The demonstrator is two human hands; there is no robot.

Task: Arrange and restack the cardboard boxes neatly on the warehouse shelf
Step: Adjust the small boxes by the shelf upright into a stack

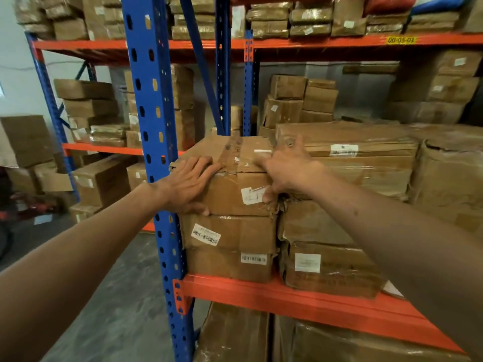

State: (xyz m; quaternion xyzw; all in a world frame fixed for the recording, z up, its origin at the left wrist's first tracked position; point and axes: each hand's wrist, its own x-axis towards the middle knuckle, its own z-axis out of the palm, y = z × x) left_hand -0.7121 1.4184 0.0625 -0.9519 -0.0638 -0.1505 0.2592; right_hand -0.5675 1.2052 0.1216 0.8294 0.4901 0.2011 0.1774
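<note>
A worn, taped cardboard box (235, 176) sits on top of a stack at the left end of the orange shelf beam (300, 299). My left hand (188, 184) grips its front left corner, fingers spread over the top and thumb under the front face. My right hand (285, 168) holds its right edge, thumb pressed on the white label at the front, fingers across the top. Under it lie two more boxes, one with a barcode label (230, 233) and a lower one (230, 265). Beside the stack, larger plastic-wrapped boxes (347, 163) are piled.
A blue upright post (154, 152) stands right against the stack's left side. More boxes fill the back of the shelf (300, 100), the upper shelf (300, 22) and the rack on the left (88, 108). Big boxes (235, 335) sit below the beam. Grey concrete floor (117, 296) lies left.
</note>
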